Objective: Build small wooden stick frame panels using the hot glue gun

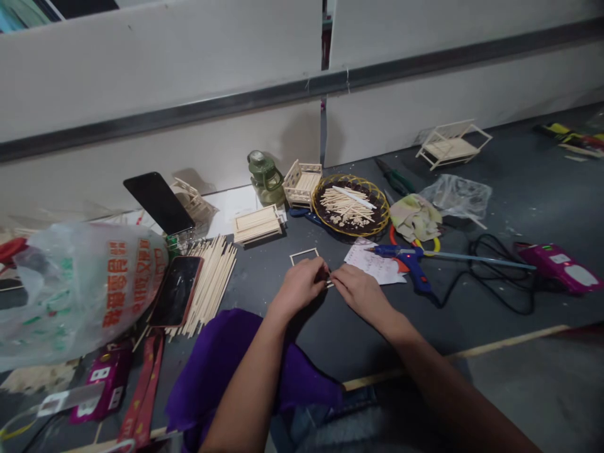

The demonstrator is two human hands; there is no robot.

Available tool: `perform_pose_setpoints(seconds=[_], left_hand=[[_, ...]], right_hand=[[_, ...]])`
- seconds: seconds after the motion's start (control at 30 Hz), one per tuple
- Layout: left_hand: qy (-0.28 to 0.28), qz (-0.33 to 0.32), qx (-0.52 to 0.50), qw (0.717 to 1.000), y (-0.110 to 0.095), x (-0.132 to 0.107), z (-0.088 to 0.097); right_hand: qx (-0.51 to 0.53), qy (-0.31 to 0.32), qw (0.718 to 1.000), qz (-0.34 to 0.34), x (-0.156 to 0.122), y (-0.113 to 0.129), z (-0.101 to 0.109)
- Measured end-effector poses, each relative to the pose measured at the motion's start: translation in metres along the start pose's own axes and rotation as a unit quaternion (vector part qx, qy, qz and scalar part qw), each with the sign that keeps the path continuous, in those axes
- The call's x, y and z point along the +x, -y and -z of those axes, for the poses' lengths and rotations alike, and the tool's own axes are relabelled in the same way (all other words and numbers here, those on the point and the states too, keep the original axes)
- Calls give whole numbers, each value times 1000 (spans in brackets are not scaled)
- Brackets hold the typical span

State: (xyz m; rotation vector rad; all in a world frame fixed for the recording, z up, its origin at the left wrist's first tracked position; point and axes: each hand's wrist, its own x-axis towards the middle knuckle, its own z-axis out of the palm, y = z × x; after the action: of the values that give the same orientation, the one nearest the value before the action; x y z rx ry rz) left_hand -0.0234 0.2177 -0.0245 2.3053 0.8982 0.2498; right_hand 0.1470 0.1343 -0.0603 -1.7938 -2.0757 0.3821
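Just above the dark tabletop, my left hand (304,280) and my right hand (361,292) meet with fingers pinched together. Beyond my left knuckles shows the far end of a small rectangular frame of thin wooden sticks (304,253), the rest covered by that hand. Pale stick ends (329,285) peek out between my fingertips, so both hands seem closed on the frame's near part; the exact grip is hidden. Right of my hands lie a sheet of paper with writing (372,261) and a blue glue gun (411,257) holding a long glue stick.
A yellow-rimmed basket (317,217) holds short sticks. Miniature stick furniture, including a chair (302,182) and a bench (453,145), stands toward the wall. Long sticks (214,283), a phone (177,292) and a plastic bag (85,283) lie left. A black cord (476,277) coils right.
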Motion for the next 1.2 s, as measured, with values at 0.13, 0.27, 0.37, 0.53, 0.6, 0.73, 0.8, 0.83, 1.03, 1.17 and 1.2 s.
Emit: perform_pose_setpoints(seconds=[0.13, 0.27, 0.37, 0.53, 0.6, 0.73, 0.8, 0.83, 1.03, 1.17, 1.2], left_hand=[[-2, 15, -13, 1000, -5, 2, -8], [3, 28, -18, 999, -5, 3, -12], [10, 34, -20, 999, -5, 4, -11], [10, 29, -15, 999, -8, 5, -9], [13, 30, -11, 999, -9, 5, -9], [17, 33, -6, 999, -9, 5, -9], [13, 31, -1, 999, -8, 5, -10], [11, 29, 1, 1000, -7, 5, -10], [6, 19, 3, 1000, -6, 5, -10], [4, 22, 17, 1000, -6, 4, -11], [6, 23, 19, 1000, -6, 4, -11]], right_hand=[[12, 5, 1000, 2, 0, -2, -2], [38, -12, 999, -22, -2, -5, -2], [51, -24, 997, -51, -5, -5, 0], [47, -19, 996, -76, -7, -1, 4], [43, -15, 996, -81, -6, 0, 4], [40, -5, 996, -81, -5, 0, 2], [37, -7, 996, -83, -4, 0, 1], [37, -8, 996, -85, -4, 0, 1], [47, -2, 993, -111, -2, 1, -2], [49, -5, 992, -115, -1, 1, -3], [51, -5, 992, -116, -1, 2, -3]])
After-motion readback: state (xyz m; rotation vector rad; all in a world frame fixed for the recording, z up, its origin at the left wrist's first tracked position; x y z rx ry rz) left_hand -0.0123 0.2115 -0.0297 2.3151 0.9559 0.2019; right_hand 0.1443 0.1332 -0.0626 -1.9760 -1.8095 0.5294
